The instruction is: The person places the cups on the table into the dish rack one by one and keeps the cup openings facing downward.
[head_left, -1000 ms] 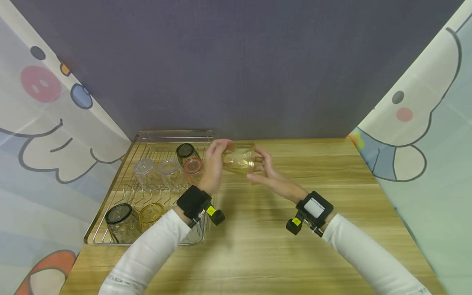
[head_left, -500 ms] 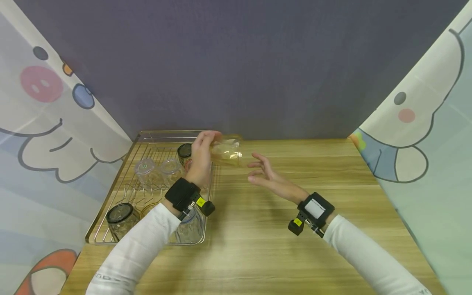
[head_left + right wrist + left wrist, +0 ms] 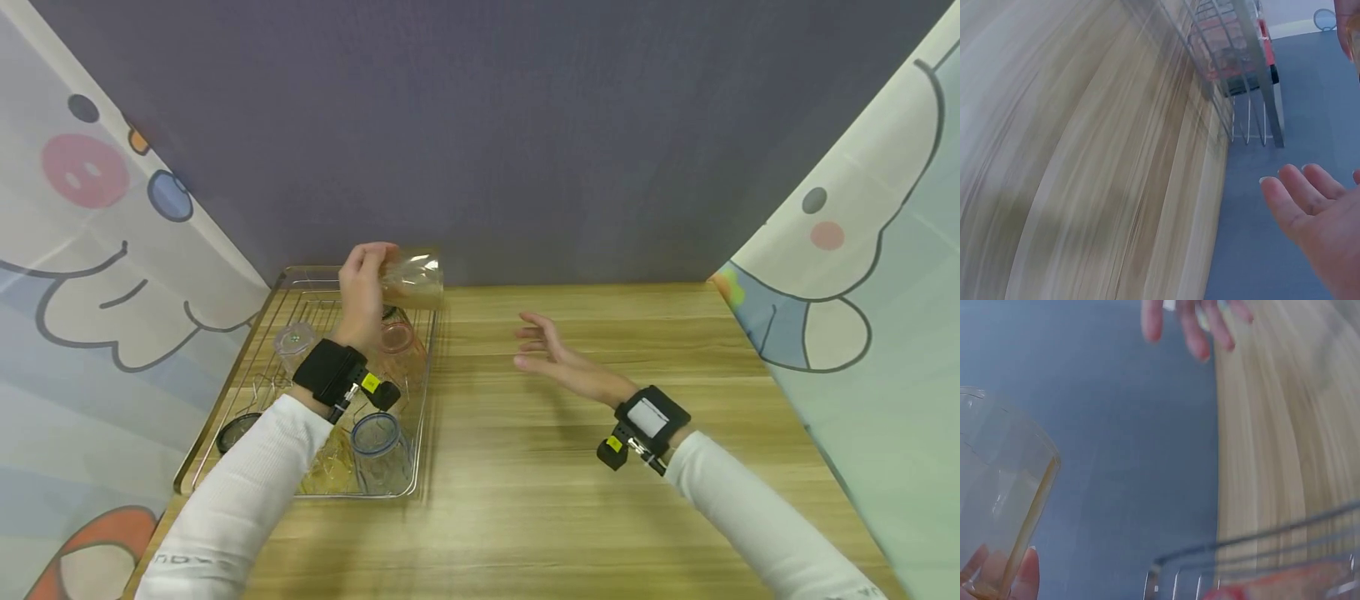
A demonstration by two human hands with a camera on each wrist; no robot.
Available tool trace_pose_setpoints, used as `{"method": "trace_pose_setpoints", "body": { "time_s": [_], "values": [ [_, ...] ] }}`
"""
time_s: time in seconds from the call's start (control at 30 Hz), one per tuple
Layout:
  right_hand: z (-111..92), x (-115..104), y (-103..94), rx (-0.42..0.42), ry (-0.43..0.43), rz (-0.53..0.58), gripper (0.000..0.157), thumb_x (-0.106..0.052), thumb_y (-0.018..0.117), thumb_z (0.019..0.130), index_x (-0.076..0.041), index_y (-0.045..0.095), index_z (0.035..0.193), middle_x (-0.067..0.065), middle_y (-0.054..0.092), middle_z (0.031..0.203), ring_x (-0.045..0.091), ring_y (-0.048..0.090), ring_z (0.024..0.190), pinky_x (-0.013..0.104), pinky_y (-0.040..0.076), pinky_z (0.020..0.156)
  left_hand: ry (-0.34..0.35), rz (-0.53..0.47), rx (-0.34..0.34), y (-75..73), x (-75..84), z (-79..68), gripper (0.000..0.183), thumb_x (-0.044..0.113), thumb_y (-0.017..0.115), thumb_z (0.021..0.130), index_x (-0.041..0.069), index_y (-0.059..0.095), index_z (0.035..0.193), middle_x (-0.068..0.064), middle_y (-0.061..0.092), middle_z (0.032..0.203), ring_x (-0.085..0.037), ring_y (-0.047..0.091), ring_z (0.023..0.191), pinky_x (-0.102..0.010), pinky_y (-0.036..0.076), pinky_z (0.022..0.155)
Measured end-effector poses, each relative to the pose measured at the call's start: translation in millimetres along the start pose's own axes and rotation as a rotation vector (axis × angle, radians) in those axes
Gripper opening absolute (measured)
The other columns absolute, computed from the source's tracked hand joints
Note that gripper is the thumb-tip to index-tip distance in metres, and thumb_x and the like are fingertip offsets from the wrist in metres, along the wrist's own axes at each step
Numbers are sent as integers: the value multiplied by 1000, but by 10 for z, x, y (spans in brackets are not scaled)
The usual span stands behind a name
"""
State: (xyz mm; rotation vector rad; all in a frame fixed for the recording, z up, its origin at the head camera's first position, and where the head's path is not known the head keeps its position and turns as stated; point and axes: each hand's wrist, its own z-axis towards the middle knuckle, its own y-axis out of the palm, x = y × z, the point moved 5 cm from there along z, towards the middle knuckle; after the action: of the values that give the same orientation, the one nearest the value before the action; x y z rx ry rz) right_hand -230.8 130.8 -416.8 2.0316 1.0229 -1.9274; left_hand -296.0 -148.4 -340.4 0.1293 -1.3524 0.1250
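Note:
My left hand (image 3: pixel 363 287) grips a clear amber glass (image 3: pixel 414 279) by one end, holding it on its side above the back of the wire rack (image 3: pixel 429 375). In the left wrist view the amber glass (image 3: pixel 1004 487) shows at the left, with fingertips (image 3: pixel 1025 578) curled at its end. My right hand (image 3: pixel 551 354) is held over the wooden table, fingers loosely bent and nothing in them. The right wrist view shows that same right hand (image 3: pixel 1322 212) with its palm bare. Below the left hand, a pink-rimmed glass (image 3: pixel 397 337) stands upside down in the rack.
Also in the rack are a blue-rimmed glass (image 3: pixel 377 437), a yellow glass (image 3: pixel 330 467), a dark glass (image 3: pixel 238 429) and a clear glass (image 3: pixel 295 337). A dark grey wall (image 3: pixel 525 150) rises behind the wooden table (image 3: pixel 525 483). Patterned curtains (image 3: pixel 847 350) hang on both sides.
The right hand has let go of the amber glass and drawn slightly right. My left hand has carried the glass leftward and back, over the rack.

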Motion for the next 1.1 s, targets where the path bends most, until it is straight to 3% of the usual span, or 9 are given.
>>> {"method": "trace_pose_setpoints", "body": {
  "time_s": [0.2, 0.43, 0.57, 0.83, 1.1],
  "values": [
    [-20, 79, -34, -9, 45, -40, 81, -49, 53, 98, -28, 1, 157, 12, 16, 163, 38, 20, 150, 64, 22, 118, -32, 11, 64, -212, -21, 82, 29, 26, 38, 107, 12, 60, 118, 10, 54, 110, -11, 47, 110, -32, 35, 105],
    [4, 164, -65, -7, 95, -60, 81, -52, 50, 98, -30, 0, 157, 11, 14, 164, 38, 19, 150, 63, 21, 119, -16, 42, 122, -404, -61, 223, 21, 25, 38, 106, 22, 58, 107, 11, 53, 105, -8, 48, 105, -30, 36, 100],
    [71, 178, -105, 27, 115, -45, 77, -56, 43, 100, -29, -1, 158, 12, 14, 164, 37, 19, 151, 63, 20, 119, -5, 79, 162, -503, -58, 306, 20, 26, 38, 106, 21, 57, 108, 12, 51, 104, -8, 45, 102, -28, 35, 95],
    [269, 198, -81, 96, 96, 57, 70, -59, 32, 102, -29, 2, 158, 15, 15, 164, 38, 21, 151, 60, 17, 122, 31, 263, 237, -647, -33, 403, 26, 31, 39, 104, 17, 58, 114, 11, 47, 94, -8, 39, 76, -27, 33, 76],
    [521, 309, 185, 169, 45, 221, 68, -49, 18, 107, -9, 1, 159, 29, 17, 160, 46, 24, 148, 60, 22, 120, -62, 324, 345, -762, -116, 462, 29, 38, 40, 104, 17, 58, 114, 12, 50, 99, -7, 43, 87, -27, 35, 84]
  ]
}}
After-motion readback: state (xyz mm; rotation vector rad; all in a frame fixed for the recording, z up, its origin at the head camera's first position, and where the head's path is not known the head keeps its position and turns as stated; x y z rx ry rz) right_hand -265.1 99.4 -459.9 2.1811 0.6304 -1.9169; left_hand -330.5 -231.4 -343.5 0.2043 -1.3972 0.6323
